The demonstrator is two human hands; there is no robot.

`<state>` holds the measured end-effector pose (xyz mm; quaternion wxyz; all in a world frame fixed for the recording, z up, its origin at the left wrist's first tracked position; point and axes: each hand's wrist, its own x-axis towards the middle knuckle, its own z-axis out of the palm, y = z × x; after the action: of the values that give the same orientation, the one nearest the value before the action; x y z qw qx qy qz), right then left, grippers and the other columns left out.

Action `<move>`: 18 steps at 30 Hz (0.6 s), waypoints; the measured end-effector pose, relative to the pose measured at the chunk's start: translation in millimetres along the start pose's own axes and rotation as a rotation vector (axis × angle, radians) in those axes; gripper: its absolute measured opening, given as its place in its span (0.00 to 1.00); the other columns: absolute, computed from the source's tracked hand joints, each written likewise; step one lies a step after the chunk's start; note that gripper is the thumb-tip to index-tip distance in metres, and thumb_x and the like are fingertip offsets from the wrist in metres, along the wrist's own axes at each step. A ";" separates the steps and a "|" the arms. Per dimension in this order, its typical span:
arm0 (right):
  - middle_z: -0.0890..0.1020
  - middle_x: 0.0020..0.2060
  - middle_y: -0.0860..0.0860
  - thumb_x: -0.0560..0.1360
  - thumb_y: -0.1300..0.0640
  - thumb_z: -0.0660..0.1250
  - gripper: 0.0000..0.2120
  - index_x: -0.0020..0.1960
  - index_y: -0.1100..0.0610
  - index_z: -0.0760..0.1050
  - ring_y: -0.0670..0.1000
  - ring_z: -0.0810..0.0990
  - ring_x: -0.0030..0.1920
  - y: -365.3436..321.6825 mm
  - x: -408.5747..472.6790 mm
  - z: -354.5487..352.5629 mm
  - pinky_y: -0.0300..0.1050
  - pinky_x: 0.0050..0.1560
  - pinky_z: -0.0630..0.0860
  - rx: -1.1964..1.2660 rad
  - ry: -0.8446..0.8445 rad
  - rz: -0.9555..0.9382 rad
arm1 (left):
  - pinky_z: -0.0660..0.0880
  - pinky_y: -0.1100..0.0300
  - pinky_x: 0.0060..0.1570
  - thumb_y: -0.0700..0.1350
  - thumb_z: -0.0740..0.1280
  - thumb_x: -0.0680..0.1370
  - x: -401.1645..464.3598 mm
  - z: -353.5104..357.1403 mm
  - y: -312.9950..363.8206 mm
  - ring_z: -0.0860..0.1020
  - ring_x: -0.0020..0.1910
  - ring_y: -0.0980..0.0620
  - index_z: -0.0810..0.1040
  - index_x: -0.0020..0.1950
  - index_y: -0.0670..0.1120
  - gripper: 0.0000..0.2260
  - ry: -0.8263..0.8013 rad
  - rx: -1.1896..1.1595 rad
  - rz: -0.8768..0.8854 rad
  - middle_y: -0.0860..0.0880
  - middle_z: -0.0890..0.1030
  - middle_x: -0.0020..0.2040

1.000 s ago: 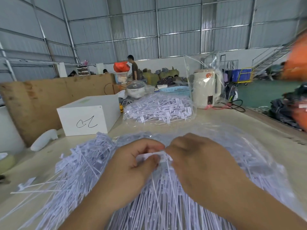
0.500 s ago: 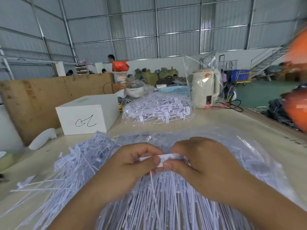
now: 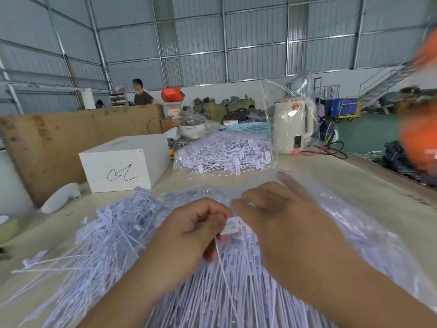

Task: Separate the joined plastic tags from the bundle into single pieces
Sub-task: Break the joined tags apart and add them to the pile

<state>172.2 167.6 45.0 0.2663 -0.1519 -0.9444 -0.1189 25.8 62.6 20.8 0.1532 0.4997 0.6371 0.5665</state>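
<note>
A big heap of white plastic tags (image 3: 113, 235) with thin tails lies on the table in front of me, partly inside a clear plastic bag (image 3: 369, 223). My left hand (image 3: 189, 235) pinches a white tag piece (image 3: 233, 226) by its flat head, its thin tail hanging down over the heap. My right hand (image 3: 286, 223) is beside that head, thumb and forefinger at it, the other fingers spread and blurred. Whether the right hand still holds the piece is hidden by the hand itself.
A second clear bag of tags (image 3: 224, 152) lies farther back. A white box (image 3: 125, 162) stands at the left, a cream kettle (image 3: 292, 125) in a bag at the back right. A brown board (image 3: 59, 138) stands along the left edge. A person stands far behind.
Both hands pinched the tag strip together before. Now my right hand's fingers have spread and lifted, and the tag head shows between the hands, held by the left.
</note>
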 end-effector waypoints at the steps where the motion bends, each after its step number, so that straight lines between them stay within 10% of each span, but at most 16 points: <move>1: 0.82 0.41 0.47 0.65 0.62 0.55 0.21 0.49 0.52 0.82 0.53 0.82 0.46 -2.4 -0.1 -0.5 0.55 0.61 0.77 0.027 0.033 -0.027 | 0.72 0.63 0.29 0.38 0.64 0.80 -0.2 1.4 -1.2 0.74 0.26 0.52 0.81 0.42 0.49 0.11 0.020 0.057 0.039 0.49 0.79 0.31; 4: 0.79 0.47 0.46 0.68 0.62 0.56 0.21 0.58 0.51 0.77 0.51 0.80 0.47 -10.7 0.3 -3.6 0.48 0.43 0.80 0.140 -0.090 -0.100 | 0.73 0.56 0.34 0.40 0.66 0.78 -1.4 1.0 -3.3 0.75 0.31 0.44 0.79 0.45 0.50 0.06 -0.010 0.163 0.111 0.46 0.80 0.38; 8: 0.73 0.58 0.41 0.79 0.46 0.61 0.26 0.74 0.44 0.57 0.48 0.68 0.58 -0.9 -1.9 5.7 0.45 0.58 0.68 0.239 -0.083 -0.116 | 0.76 0.48 0.44 0.43 0.66 0.70 -5.0 -3.0 -2.6 0.80 0.44 0.44 0.76 0.54 0.59 0.16 -0.052 0.237 0.144 0.48 0.80 0.45; 11: 0.71 0.43 0.38 0.80 0.45 0.60 0.27 0.71 0.39 0.47 0.45 0.64 0.50 -2.4 -0.8 6.5 0.36 0.53 0.57 0.346 -0.046 -0.085 | 0.76 0.47 0.42 0.41 0.67 0.70 -6.5 -6.8 -0.9 0.79 0.42 0.45 0.75 0.57 0.61 0.20 -0.056 0.172 0.167 0.48 0.79 0.43; 18: 0.73 0.36 0.45 0.78 0.41 0.60 0.10 0.46 0.48 0.71 0.45 0.72 0.38 12.8 1.4 2.8 0.36 0.37 0.63 0.465 -0.172 -0.001 | 0.70 0.63 0.34 0.40 0.66 0.72 -8.5 -1.7 3.7 0.75 0.35 0.48 0.76 0.55 0.59 0.16 -0.157 0.184 0.218 0.48 0.78 0.40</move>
<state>174.2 180.6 45.2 0.2128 -0.0958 -0.9656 0.1150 30.2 54.2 21.4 0.0938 0.6203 0.6145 0.4784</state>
